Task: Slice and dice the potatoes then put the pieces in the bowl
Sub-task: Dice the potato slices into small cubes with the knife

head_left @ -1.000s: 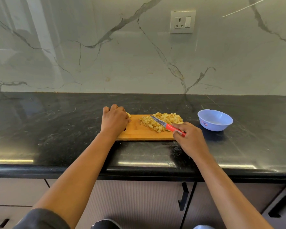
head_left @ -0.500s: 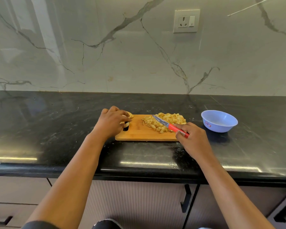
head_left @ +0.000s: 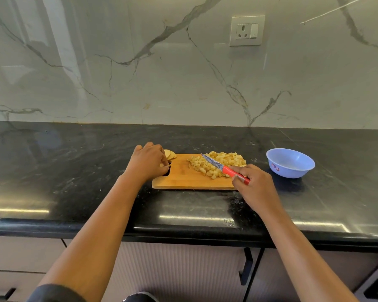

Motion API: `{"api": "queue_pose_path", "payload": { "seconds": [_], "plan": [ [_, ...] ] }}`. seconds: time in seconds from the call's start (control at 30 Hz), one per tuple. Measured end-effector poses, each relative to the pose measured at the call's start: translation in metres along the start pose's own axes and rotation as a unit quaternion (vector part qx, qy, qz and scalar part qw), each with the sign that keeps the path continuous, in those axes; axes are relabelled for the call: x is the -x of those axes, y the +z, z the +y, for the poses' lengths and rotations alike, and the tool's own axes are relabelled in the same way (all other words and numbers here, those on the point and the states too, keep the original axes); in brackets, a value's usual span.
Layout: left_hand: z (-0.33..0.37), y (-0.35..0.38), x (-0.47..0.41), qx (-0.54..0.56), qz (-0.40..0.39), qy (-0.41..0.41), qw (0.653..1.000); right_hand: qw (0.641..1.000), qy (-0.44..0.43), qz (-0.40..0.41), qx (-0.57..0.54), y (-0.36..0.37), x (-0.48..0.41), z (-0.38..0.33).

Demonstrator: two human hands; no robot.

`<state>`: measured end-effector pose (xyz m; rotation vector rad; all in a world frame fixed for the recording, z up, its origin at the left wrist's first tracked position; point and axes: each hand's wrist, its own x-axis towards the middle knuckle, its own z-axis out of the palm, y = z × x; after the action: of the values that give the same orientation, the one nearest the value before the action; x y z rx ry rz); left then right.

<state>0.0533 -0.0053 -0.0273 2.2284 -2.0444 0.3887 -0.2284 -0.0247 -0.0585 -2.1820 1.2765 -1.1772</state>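
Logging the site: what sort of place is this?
Most likely a home kitchen: black stone counter, marble-look backsplash with a wall socket, and diced potato on a wooden cutting board.

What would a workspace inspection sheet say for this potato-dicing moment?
Surface: black stone countertop, glossy, with pale smears.
Job's things: wooden cutting board carries a diced potato pile on its right part, with potato slices at its far left corner. A blue bowl stands to the right of the board and looks empty.
Clutter: nothing seen.
Grippers: left hand is curled over the potato slices, grip hidden. Right hand holds a red-handled knife with its blade over the pile.
Cables: nothing seen.
Surroundings: marble backsplash with a wall socket; cabinets below.
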Motion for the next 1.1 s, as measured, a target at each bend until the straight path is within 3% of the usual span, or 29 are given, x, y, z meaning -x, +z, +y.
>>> {"api": "queue_pose_path", "payload": {
  "seconds": [0.13, 0.2, 0.37, 0.57, 0.77, 1.1],
  "plan": [
    [0.004, 0.000, 0.010, 0.050, 0.097, -0.018, 0.994, 1.000, 0.000, -0.002, 0.001, 0.000, 0.000, 0.000],
    [0.014, 0.000, 0.017, 0.061, 0.119, 0.012, 0.991, 1.000, 0.001, -0.009, 0.003, 0.000, 0.000, -0.001],
    [0.032, 0.001, 0.021, 0.062, 0.082, 0.041, 0.994, 0.999, -0.023, -0.017, 0.034, 0.000, 0.005, -0.008],
    [0.028, 0.005, 0.036, 0.145, 0.038, 0.078, 0.986, 0.998, -0.046, -0.015, 0.052, 0.000, 0.013, -0.020],
    [0.028, 0.003, 0.044, 0.147, 0.038, 0.116, 0.982, 0.994, -0.024, -0.076, 0.080, 0.002, 0.019, -0.041],
    [0.027, -0.002, 0.046, 0.163, 0.013, 0.105, 0.981, 0.980, -0.066, -0.102, 0.158, 0.007, 0.013, -0.078]
  ]
}}
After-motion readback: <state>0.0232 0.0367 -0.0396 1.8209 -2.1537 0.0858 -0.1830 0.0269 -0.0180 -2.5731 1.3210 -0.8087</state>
